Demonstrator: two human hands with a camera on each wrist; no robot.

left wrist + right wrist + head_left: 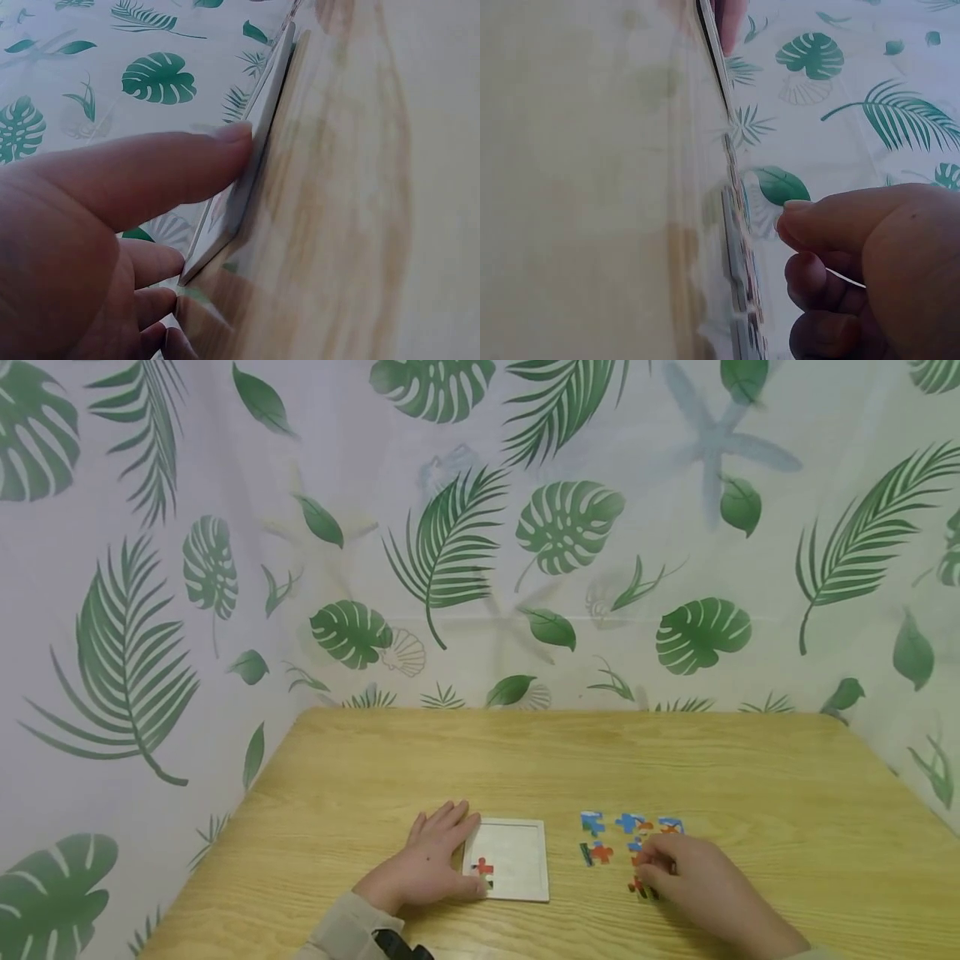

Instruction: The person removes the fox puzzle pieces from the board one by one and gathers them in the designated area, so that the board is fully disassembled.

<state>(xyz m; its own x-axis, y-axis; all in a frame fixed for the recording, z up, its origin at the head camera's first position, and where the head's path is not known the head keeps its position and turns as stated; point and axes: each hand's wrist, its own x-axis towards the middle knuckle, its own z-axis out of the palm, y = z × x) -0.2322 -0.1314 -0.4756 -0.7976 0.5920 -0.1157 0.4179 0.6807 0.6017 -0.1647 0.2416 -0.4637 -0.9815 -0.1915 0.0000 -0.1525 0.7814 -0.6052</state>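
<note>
My left hand (431,864) rests at the left side of a pale square puzzle tray (521,860). Its thumb lies on the tray's near left corner, and the other fingers stretch along the far left. In the left wrist view the thumb (187,165) touches the tray's edge (259,142). One red jigsaw piece (483,866) lies inside the tray at the lower left, partly hidden by the thumb. Above the loose jigsaw pieces (600,853) on the right hovers my right hand (697,877), fingers loosely bent. The right wrist view shows nothing between its thumb and fingers.
Blue, red and green pieces lie in loose rows right of the tray, some covered by the right hand. The wooden table (570,760) meets a leaf-patterned curtain (480,568) at its back and sides. A black strap (397,943) circles the left wrist.
</note>
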